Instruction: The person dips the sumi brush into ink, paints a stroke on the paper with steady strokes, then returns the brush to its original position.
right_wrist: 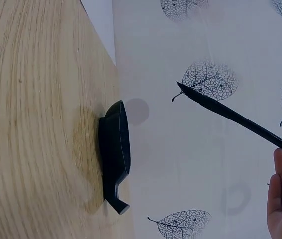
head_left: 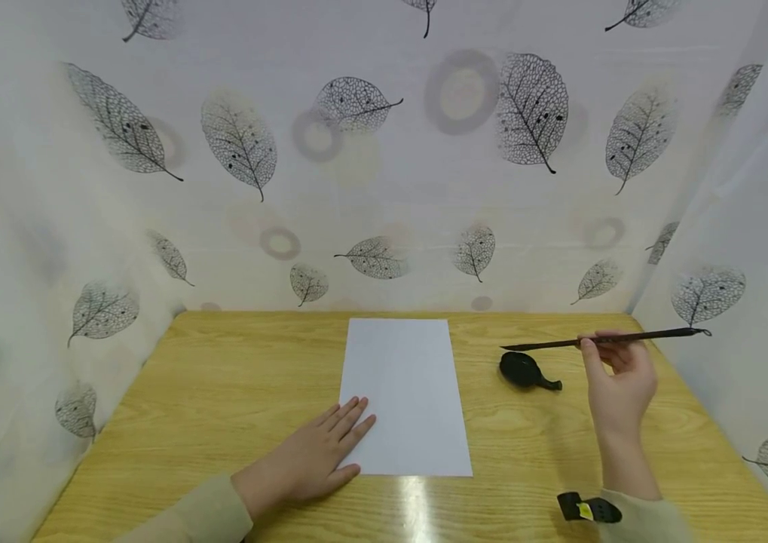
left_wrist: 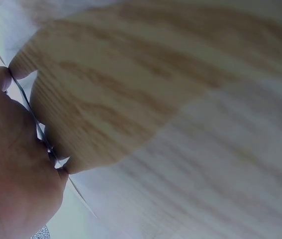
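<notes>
A white sheet of paper (head_left: pixel 404 392) lies on the wooden table. My left hand (head_left: pixel 319 456) rests with straight, slightly spread fingers over the sheet's lower left edge. In the left wrist view, that hand (left_wrist: pixel 21 159) fills the left side, its fingertips at the paper's edge. My right hand (head_left: pixel 621 385) pinches a dark writing brush (head_left: pixel 662 334) by the middle of its shaft, held nearly level. The brush's pointed tip hangs above a small black ink dish (head_left: pixel 519 369) with a short handle. In the right wrist view, the brush (right_wrist: pixel 230 115) stands apart from the dish (right_wrist: pixel 115 144).
The wood-grain table (head_left: pixel 241 377) reaches back to a pale curtain (head_left: pixel 384 181) printed with skeleton leaves, which also hangs along both sides. A black strap (head_left: pixel 587 509) with a yellow mark sits by the right sleeve.
</notes>
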The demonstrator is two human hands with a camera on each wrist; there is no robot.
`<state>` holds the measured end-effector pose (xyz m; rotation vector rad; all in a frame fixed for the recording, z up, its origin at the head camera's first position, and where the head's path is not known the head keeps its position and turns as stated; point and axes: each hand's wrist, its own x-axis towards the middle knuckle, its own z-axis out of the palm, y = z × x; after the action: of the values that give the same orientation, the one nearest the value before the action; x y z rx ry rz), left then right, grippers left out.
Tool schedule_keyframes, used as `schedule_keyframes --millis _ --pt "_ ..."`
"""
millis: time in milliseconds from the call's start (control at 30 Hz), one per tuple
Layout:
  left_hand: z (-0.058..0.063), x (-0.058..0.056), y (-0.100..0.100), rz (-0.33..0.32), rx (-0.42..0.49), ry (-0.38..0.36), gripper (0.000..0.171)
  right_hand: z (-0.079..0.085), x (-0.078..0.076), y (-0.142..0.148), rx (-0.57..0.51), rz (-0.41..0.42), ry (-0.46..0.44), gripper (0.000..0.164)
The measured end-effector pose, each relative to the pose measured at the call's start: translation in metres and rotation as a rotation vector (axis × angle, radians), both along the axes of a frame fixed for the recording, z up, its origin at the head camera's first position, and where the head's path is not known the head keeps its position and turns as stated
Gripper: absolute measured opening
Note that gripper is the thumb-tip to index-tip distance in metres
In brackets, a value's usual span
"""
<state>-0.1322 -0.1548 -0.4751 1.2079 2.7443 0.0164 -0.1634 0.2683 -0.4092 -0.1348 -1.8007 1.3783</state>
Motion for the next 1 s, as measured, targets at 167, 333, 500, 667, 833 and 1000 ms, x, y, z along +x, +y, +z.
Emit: schedule_keyframes --millis 167,333,500,667,833,1000 --pt "-0.001 0.0 -0.001 0.001 -0.005 -0.001 0.07 0.002 -0.003 -0.009 -0.03 0.022 0.0 0.016" --pt "0.0 0.0 0.0 0.001 -0.009 0.009 0.07 0.004 -0.005 -0.019 -0.041 0.062 0.019 0.013" --pt "0.001 0.001 0.0 0.003 -0.01 0.012 0.069 0.006 -0.008 -0.028 -0.04 0.091 0.026 0.011" --pt "0.0 0.001 -0.001 0.008 -0.012 0.006 0.07 0.005 -0.011 -0.036 -0.04 0.121 0.043 0.011" --pt "-0.001 0.001 -0.001 0.005 -0.016 0.011 0.07 0.006 -0.015 -0.043 -0.042 0.155 0.067 0.013" --pt "-0.002 0.0 -0.001 0.002 -0.021 0.023 0.07 0.008 -0.019 -0.051 -0.041 0.187 0.073 0.017"
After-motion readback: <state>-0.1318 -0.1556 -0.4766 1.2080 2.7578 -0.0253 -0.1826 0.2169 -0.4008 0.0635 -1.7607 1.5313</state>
